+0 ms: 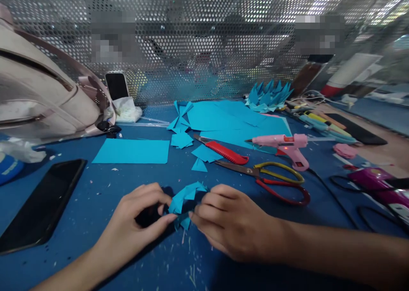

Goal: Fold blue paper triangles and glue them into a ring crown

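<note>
Between my two hands is a folded blue paper piece (187, 195), curved like part of a ring with pointed flaps. My left hand (140, 218) pinches its left end between thumb and fingers. The curled fingers of my right hand (230, 223) grip its right side; some fingertips are hidden behind the paper. Just beyond lie a small blue paper triangle (200, 165) and folded blue pieces (181, 140). Scissors (258, 171) with yellow and red handles and a red utility knife (226, 151) rest past my right hand.
A pink glue gun (284, 145) with its cord lies at right. Blue paper sheets (217, 116) and a spiky blue paper ornament (270, 96) are at the back, before a perforated metal panel (204, 39). A black phone (44, 203) and a bag (41, 82) occupy the left.
</note>
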The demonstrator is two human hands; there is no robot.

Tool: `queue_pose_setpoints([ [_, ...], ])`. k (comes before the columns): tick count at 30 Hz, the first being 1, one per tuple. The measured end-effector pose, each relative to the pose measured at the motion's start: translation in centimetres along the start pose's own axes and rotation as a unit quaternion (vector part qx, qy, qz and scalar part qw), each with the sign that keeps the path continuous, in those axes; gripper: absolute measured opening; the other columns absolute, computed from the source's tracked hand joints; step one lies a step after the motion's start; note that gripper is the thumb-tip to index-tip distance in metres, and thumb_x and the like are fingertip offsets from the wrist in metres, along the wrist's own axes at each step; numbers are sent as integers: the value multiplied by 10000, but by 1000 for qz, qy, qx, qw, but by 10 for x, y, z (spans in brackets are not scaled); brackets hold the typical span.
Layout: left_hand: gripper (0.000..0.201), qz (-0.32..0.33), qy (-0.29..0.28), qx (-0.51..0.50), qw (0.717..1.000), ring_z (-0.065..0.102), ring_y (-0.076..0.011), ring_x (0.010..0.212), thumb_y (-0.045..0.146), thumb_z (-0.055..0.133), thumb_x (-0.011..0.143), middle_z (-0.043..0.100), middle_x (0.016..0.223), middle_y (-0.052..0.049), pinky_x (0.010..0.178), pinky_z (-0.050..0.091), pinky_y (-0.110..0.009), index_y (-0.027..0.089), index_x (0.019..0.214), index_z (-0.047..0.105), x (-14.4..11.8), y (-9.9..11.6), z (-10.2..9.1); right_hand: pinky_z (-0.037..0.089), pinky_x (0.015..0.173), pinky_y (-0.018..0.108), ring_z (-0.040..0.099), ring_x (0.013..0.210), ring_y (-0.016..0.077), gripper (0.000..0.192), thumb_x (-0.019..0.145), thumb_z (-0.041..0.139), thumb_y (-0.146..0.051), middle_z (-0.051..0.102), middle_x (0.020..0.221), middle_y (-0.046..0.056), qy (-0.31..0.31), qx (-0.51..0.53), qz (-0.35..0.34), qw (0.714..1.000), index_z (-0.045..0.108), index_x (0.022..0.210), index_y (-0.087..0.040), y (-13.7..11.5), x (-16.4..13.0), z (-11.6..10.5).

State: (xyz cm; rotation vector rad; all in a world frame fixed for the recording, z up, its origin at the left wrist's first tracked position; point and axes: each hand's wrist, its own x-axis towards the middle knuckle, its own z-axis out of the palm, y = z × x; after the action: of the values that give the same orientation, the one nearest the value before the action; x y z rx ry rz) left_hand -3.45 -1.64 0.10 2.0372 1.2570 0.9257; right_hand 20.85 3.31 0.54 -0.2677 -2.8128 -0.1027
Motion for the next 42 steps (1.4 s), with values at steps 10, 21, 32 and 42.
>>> queue_pose_setpoints([
  [10, 137, 35, 2, 13, 999, 535, -151, 702, 203, 552, 942, 576, 730, -1, 661, 385, -280, 177, 833, 631, -2, 3, 3, 332, 737, 332, 510, 747, 173, 216, 962, 447, -138, 677, 845, 40, -5, 27, 22, 999, 659, 1003, -151, 0, 4, -2],
  [21, 151, 40, 6, 10, 999, 552, -146, 694, 180, 544, 942, 595, 723, 1, 659, 394, -281, 173, 853, 666, 0, 2, 3, 287, 695, 341, 477, 738, 187, 182, 962, 453, -145, 667, 849, 32, -36, 22, 63, 997, 624, 907, -179, -1, 8, 4],
  [32, 124, 24, -36, -79, 996, 583, -157, 791, 136, 561, 905, 621, 845, -33, 720, 459, -279, 179, 869, 671, 6, 3, -1, 308, 708, 349, 481, 744, 183, 237, 971, 420, -134, 677, 833, 24, -8, 2, 41, 999, 645, 912, -182, -3, 6, 3],
  [42, 199, -140, 19, -409, 901, 637, -121, 735, 346, 725, 856, 684, 775, -27, 734, 538, -228, 159, 788, 717, 9, 1, 1, 446, 958, 383, 478, 1204, 226, 371, 924, 503, -174, 509, 1290, 122, 216, 251, 202, 922, 433, 1288, -201, 7, 2, 2],
])
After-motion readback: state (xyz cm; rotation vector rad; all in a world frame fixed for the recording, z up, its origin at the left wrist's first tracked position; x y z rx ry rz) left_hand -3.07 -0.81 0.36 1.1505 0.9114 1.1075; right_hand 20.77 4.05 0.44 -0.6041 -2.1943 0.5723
